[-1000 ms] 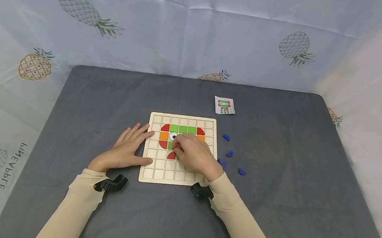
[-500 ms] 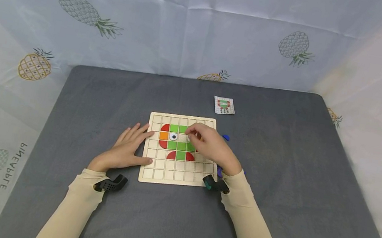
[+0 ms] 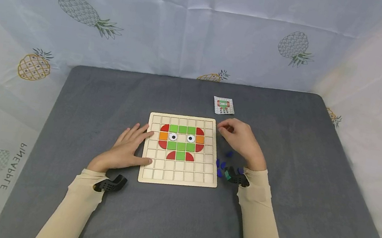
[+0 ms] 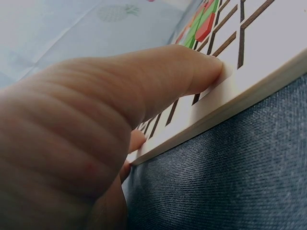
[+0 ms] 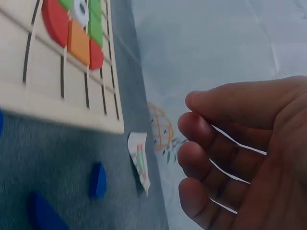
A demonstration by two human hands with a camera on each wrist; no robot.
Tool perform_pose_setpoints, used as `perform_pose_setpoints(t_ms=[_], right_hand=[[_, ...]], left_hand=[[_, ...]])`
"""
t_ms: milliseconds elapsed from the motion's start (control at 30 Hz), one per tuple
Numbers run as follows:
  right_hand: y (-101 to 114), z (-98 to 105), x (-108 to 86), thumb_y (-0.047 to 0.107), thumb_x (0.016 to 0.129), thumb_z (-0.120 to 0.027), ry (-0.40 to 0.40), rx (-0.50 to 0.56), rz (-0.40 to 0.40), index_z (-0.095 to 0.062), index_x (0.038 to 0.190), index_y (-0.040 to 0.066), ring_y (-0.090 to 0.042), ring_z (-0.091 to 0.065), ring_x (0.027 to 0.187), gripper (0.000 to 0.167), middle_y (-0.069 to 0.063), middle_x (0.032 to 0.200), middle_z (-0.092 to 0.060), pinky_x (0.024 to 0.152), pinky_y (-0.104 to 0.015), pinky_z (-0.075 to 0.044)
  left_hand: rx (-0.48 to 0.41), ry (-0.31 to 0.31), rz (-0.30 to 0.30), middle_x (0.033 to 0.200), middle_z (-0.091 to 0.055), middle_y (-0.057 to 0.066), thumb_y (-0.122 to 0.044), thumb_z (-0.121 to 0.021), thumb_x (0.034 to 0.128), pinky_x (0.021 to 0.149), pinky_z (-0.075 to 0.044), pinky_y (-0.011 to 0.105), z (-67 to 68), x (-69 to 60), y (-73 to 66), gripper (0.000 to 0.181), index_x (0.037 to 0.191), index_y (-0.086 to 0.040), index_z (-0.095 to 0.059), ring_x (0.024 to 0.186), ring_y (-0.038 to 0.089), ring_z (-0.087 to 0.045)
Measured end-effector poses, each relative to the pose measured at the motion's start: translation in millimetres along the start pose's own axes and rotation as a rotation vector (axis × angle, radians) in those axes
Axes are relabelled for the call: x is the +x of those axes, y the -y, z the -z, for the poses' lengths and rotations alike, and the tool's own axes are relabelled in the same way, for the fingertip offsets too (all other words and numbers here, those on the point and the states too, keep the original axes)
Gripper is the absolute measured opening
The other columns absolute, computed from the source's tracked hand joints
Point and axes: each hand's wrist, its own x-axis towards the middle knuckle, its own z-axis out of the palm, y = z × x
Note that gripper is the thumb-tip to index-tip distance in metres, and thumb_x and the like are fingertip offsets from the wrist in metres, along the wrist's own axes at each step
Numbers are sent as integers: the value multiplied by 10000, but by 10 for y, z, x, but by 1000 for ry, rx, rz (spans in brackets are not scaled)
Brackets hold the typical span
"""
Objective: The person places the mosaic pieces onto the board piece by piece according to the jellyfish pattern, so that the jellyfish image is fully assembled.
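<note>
A wooden grid board [image 3: 166,176] lies on the grey table with a face of red, green and orange tiles in its squares. Two eye tiles [image 3: 190,138] sit within the face. My left hand [image 3: 120,153] rests at the board's left edge, fingers spread and straight; its thumb [image 4: 192,69] touches the rim in the left wrist view. Beyond the board's upper right edge, my right hand [image 3: 242,138] hovers with loosely curled fingers [image 5: 194,160] and nothing visible between them. Below it are several blue half-round pieces [image 3: 220,173], one of them a blue piece [image 5: 98,181] in the right wrist view.
A small printed card [image 3: 223,106] with a similar face lies behind the board, near the right hand. The grey tabletop [image 3: 317,178] extends to the right. A white curtain [image 3: 204,41] with pineapple prints hangs behind the table.
My right hand has moved right, off the board to the table beside it, uncovering the face and its right eye tile. The left hand has stayed still.
</note>
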Motion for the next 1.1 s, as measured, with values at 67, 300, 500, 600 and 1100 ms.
perform_pose_setpoints(t_ms=[67, 300, 500, 600, 1100], right_hand=[[-64, 24, 8, 189, 1038, -577, -9, -10, -28, -696, 1224, 38, -263, -607, 930, 267, -125, 1132, -676, 802, -404, -521], [-222, 17, 43, 204, 1038, -566, 17, -70, -107, -686, 1241, 31, -305, -641, 1010, 292, -161, 1170, -703, 893, -475, -540], [-322, -71, 108, 215, 1023, -585, 21, -165, -181, -689, 1252, 38, -315, -667, 1043, 307, -174, 1203, -706, 925, -497, -548], [-336, -82, 116, 210, 1011, -606, 24, -187, -209, -691, 1248, 38, -316, -676, 1030, 305, -174, 1190, -711, 900, -494, -553], [-313, -161, 145, 144, 982, -646, 40, -207, -210, -683, 1139, 27, -283, -587, 890, 199, -160, 1058, -645, 777, -421, -513]], left_hand=[[-1, 0, 2, 1728, -71, 72, -423, -742, 870, 1272, 50, 551, 3, 1, -5, 911, 1610, -176, -273, 1598, 337, 46], [-12, -3, -3, 1728, -68, 78, -418, -745, 871, 1269, 60, 556, 8, -6, -11, 914, 1612, -169, -271, 1597, 343, 49], [-10, -4, 0, 1726, -77, 86, -419, -744, 871, 1269, 55, 559, 2, -3, -8, 910, 1608, -161, -279, 1597, 345, 51], [-9, -4, 2, 1726, -80, 85, -425, -743, 871, 1269, 53, 559, -2, 3, -4, 908, 1608, -166, -280, 1597, 342, 54], [-5, 4, 8, 1728, -65, 79, -421, -738, 874, 1269, 57, 558, 0, 1, -15, 908, 1610, -163, -273, 1597, 344, 53]])
